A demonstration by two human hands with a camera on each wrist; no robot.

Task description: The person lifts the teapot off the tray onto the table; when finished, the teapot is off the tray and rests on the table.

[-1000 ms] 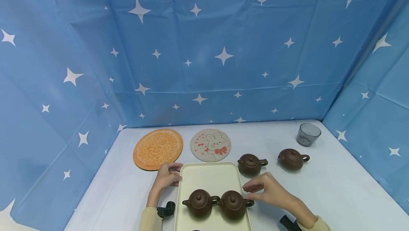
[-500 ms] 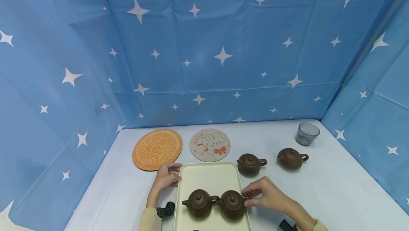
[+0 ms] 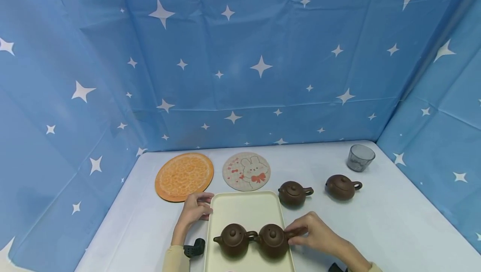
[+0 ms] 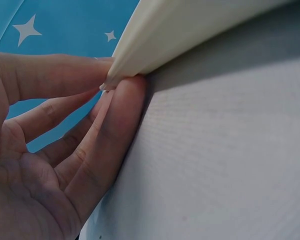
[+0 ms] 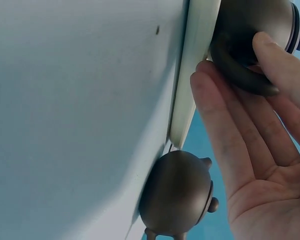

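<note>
A cream rectangular tray (image 3: 244, 211) lies at the front of the table, bearing two dark brown teapots in a row. My left hand (image 3: 193, 210) pinches the tray's left rim; the left wrist view shows thumb above and a finger under the edge (image 4: 162, 37). At the tray's right side, my right hand (image 3: 315, 235) holds the right teapot (image 3: 273, 242) by its handle (image 5: 240, 75), thumb on one side and fingers on the other. That teapot's spout meets the handle of the left teapot (image 3: 234, 242). The tray's near end is out of view.
Behind the tray's right corner stands a third brown teapot (image 3: 292, 194), with another teapot (image 3: 340, 187) farther right. A grey glass (image 3: 360, 158) is at the back right. An orange round mat (image 3: 184, 176) and a rabbit-print coaster (image 3: 246, 171) lie behind the tray.
My right hand has come in toward the right teapot, and its fingers have gone from beside the handle to gripping it. My left hand has stayed on the tray rim.
</note>
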